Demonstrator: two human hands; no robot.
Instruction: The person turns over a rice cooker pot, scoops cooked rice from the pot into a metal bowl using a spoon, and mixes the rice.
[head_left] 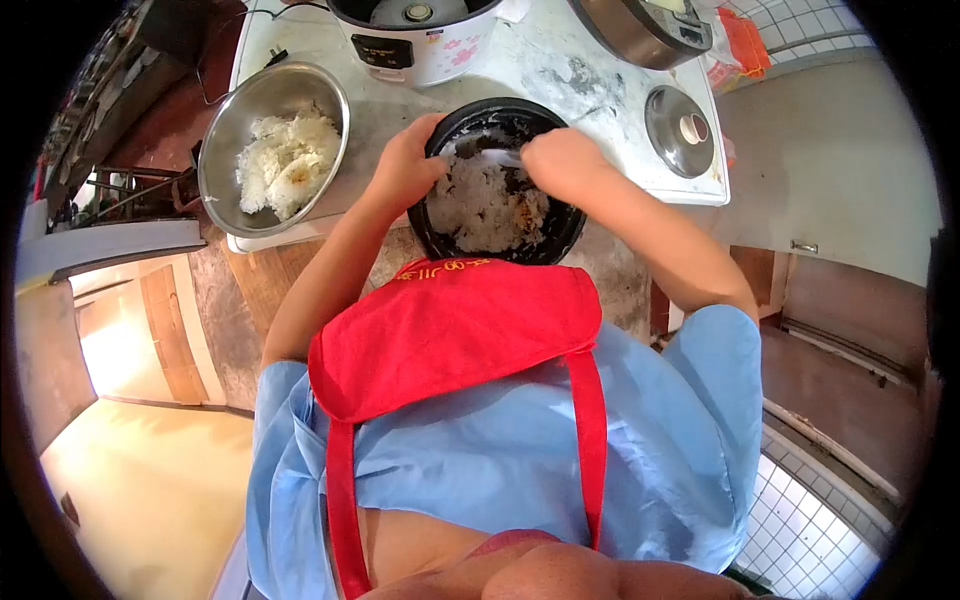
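Close to my body, a black pot [424,222] holds white rice [487,205] with browned patches and dark bits. My left hand [408,160] grips the pot's left rim. At the upper right of the pot, my right hand [562,163] is closed around a pale utensil [500,157], whose tip reaches into the rice. To the left, a steel bowl [222,157] contains a heap of white rice [290,165] with a small browned spot.
A white rice cooker [425,50] with pink flowers stands behind the pot. At the back right is a brown appliance [640,30]. A glass lid [680,130] lies near the right edge of the white table [570,75]. A black plug [276,57] rests behind the bowl.
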